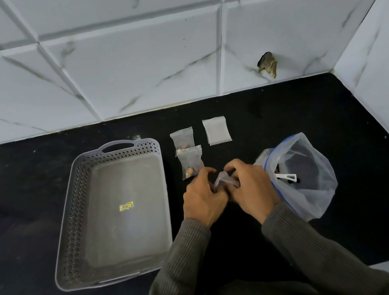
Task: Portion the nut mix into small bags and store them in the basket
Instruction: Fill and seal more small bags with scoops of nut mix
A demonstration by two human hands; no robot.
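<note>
My left hand (203, 197) and my right hand (252, 186) meet over the black counter, both pinching one small clear bag (223, 179) between the fingers. What the bag holds is hidden. Two small bags with a few nuts in them lie just behind my left hand, one (182, 137) farther back and one (191, 161) nearer. A small stack of unfilled bags (217, 130) lies behind them to the right. The large zip bag of nut mix (308, 177) sits open at my right, with a white scoop (289, 177) inside. The grey basket (80, 224) stands to the left.
The black counter (22, 199) ends at a white marble-tile wall (127, 57) behind and a side wall (381, 73) on the right. A chipped hole (268, 64) marks the tile. The basket floor carries only a yellow sticker (126, 206).
</note>
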